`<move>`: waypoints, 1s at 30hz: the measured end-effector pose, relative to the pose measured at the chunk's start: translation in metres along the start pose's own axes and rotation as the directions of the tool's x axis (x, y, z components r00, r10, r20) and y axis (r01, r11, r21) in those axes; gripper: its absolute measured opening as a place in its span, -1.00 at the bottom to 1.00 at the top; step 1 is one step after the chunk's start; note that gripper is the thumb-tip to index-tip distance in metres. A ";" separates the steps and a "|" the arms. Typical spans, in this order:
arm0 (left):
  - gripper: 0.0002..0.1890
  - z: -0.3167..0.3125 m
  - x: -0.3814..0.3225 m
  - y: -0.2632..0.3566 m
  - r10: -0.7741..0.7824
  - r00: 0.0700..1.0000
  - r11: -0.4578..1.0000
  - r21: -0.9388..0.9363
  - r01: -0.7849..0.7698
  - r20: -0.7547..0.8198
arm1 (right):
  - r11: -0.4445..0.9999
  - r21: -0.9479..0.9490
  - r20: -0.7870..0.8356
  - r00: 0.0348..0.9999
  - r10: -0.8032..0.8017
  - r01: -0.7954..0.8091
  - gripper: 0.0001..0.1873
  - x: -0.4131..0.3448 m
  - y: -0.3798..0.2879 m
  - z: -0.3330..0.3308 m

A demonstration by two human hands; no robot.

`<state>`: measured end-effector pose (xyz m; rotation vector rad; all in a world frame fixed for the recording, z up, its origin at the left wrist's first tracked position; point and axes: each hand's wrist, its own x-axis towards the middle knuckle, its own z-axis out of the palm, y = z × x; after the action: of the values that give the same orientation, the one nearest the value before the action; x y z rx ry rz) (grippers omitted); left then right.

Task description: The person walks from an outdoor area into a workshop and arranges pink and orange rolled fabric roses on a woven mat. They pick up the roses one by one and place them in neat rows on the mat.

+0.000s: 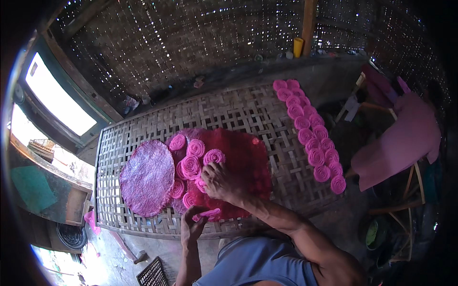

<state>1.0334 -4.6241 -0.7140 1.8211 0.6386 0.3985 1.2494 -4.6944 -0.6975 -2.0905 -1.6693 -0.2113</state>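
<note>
My left hand (192, 226) grips a pink disc of coiled strands (207, 214) at the near edge of a woven bamboo table; the disc is seen almost edge-on. Over a dark red sheet (247, 161), my right hand (218, 180) has its fingers bent against the lower edge of another pink coiled disc (214, 156). Whether those fingers close on it is hidden. Several similar discs (191, 167) lie loosely heaped left of this hand, some overlapping. A rough, pinkish-purple oval mat (147, 178) lies beside them on the left.
On the table's right side, more coiled discs (316, 157) form a long double row. A pink cloth (397, 139) drapes over a wooden frame (415, 184) to the right. Woven bamboo slats (250, 118) make up the tabletop. A black plastic crate (153, 273) stands on the floor.
</note>
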 end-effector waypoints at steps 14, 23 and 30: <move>-0.62 -0.004 0.086 0.016 -0.016 0.969 0.877 -0.462 0.133 0.247 | -0.028 0.940 0.172 0.401 0.900 -0.341 -0.55 -0.192 0.034 -0.040; -0.72 0.086 0.081 0.066 0.023 0.857 0.807 -0.515 0.287 0.514 | 0.239 0.791 -0.290 -0.002 0.957 -0.563 -0.64 -0.335 0.107 -0.083; -0.72 0.107 0.077 0.078 0.004 0.819 0.878 -0.394 0.272 0.574 | 0.282 -0.015 -0.656 0.223 0.722 -0.959 -0.58 -0.303 0.076 -0.109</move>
<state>1.1719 -4.6780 -0.6793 1.3184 0.2251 -0.0979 1.2624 -5.0223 -0.7392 -2.5940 0.1329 -0.7493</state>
